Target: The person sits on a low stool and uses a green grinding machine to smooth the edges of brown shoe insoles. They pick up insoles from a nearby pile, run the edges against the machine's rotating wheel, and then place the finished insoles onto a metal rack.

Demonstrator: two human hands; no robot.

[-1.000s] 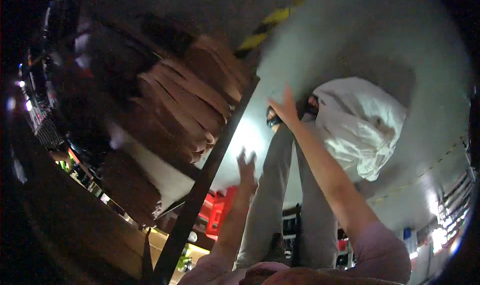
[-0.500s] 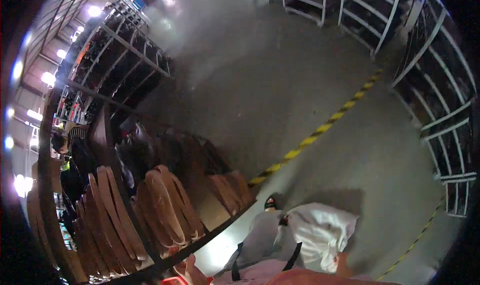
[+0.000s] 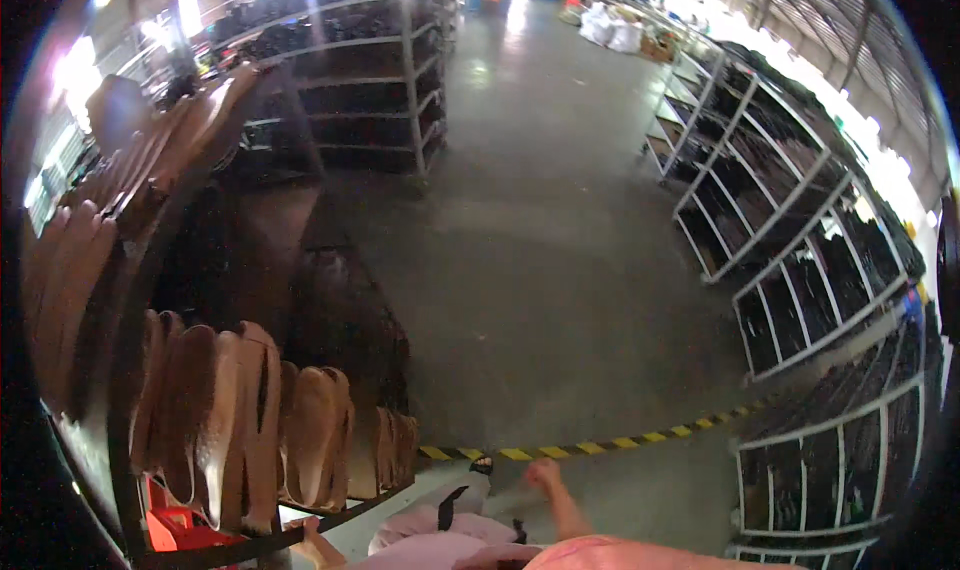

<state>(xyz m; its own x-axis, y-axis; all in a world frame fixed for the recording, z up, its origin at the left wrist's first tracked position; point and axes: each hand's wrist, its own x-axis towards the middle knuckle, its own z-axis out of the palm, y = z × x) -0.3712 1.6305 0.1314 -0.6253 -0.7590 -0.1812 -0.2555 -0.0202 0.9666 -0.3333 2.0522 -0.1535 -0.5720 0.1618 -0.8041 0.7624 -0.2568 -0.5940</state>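
Brown shoe soles (image 3: 232, 420) stand upright in rows on a dark rack (image 3: 375, 505) at my left. Low beside this rack, my left hand (image 3: 316, 542) has its fingers curled at the lower frame bar, partly lost in the dark. My right hand (image 3: 545, 473) reaches out ahead over the floor, fingers drawn in to a loose fist, with nothing visible in it. More brown soles (image 3: 75, 270) fill a higher level of the rack at the far left. Something red (image 3: 180, 520) shows behind the lower soles.
A yellow and black floor stripe (image 3: 600, 448) crosses ahead of my foot (image 3: 482, 465). Grey-framed racks (image 3: 760, 180) with dark goods line the right side. Another rack (image 3: 350, 90) stands ahead on the left. White sacks (image 3: 610, 28) lie far back.
My view has swung to the right and lifted along the aisle. The white sack by my right hand is out of sight, and that hand has moved forward and left.
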